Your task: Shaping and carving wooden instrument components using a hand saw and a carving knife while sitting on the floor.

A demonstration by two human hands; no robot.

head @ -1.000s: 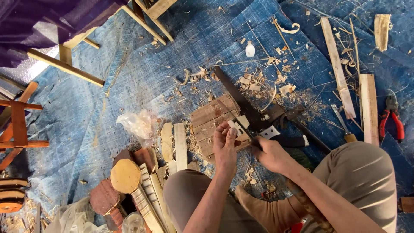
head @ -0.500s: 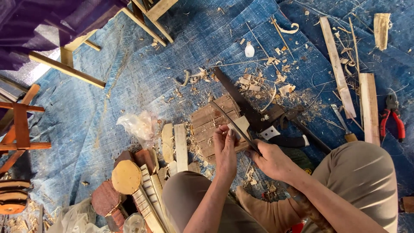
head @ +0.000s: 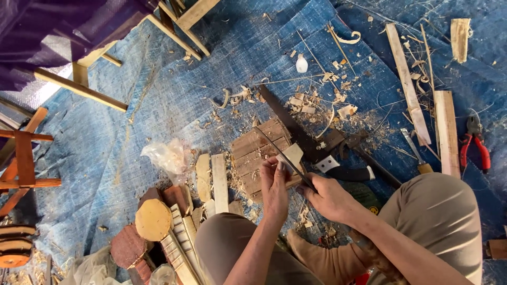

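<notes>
In the head view, your left hand is closed around a small pale wood piece, pinning it against the slatted board on the blue tarp. Your right hand is closed on a thin dark blade, whose tip runs up and left across the wood piece; whether it is a knife or a file you cannot tell from here. Keep your left thumb and fingers behind the edge, not in its line, since they sit just beside it. Press the piece flat on the board so it cannot rock, and judge each stroke short and light, because the piece is small and likely to split. A dark saw lies touching the board on its far side, its handle near your right wrist, so mind your knuckles on it. Shavings litter the tarp beyond; red-handled pliers lie well apart to the right beside long slats, and cut blocks are piled by your left knee.
</notes>
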